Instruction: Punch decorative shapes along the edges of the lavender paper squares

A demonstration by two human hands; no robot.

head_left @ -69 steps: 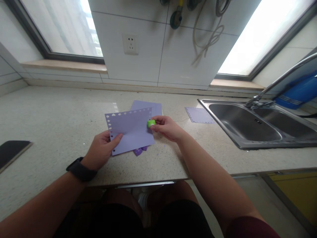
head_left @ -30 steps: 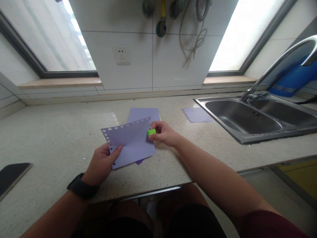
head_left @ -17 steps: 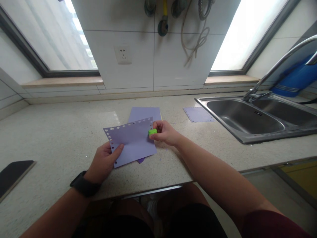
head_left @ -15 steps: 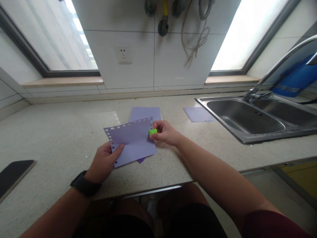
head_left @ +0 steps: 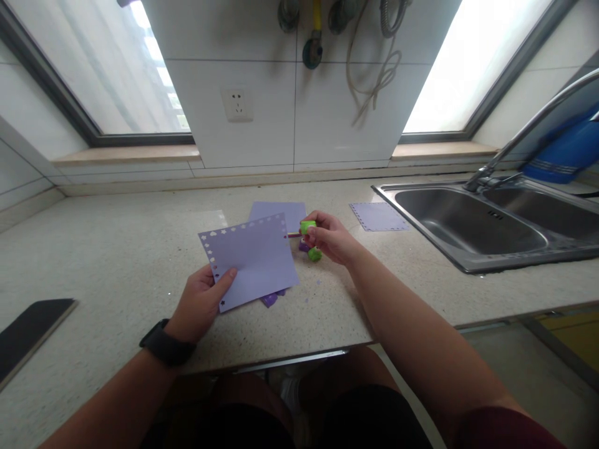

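My left hand pinches the lower left of a lilac paper sheet, thumb on top. Small shaped holes run along its top and left edges. Just right of the sheet, my right hand holds a small green punch between thumb and fingers, apart from the paper. Below that hand, another green piece and a purple one lie on the counter. Purple pieces show from under the sheet's lower edge. Behind it lies more lilac paper.
Another lilac sheet with punched edges lies beside the steel sink, whose faucet arches at the right. A dark flat object is at the left on the speckled counter.
My right hand has moved right and slightly up with the green punch, away from the sheet's right edge. The green and purple pieces below it have come into view.
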